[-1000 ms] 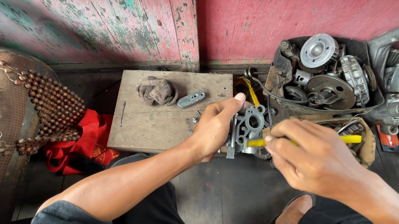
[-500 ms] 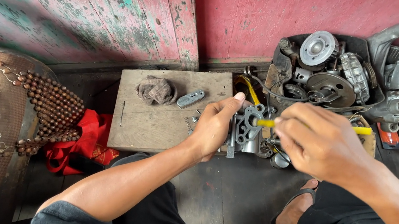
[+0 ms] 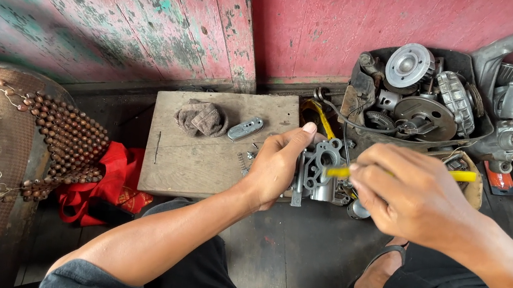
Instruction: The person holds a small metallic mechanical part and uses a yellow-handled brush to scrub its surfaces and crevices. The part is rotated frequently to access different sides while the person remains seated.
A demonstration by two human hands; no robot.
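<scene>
Grey cast metal sits clamped in our left hand (image 3: pixel 277 167): the carburettor body (image 3: pixel 320 170), held at the near edge of the wooden tabletop (image 3: pixel 199 162). Our right hand (image 3: pixel 408 194), gripping the yellow-handled tool (image 3: pixel 462 176), has slid leftward, its tip now at the body; beyond lies the parts tray (image 3: pixel 361 99).

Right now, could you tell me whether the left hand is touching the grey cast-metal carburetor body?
Touching. The head view shows the left hand gripping the grey cast-metal carburetor body at the wooden board's edge, its fingers curled against the casting.
</scene>
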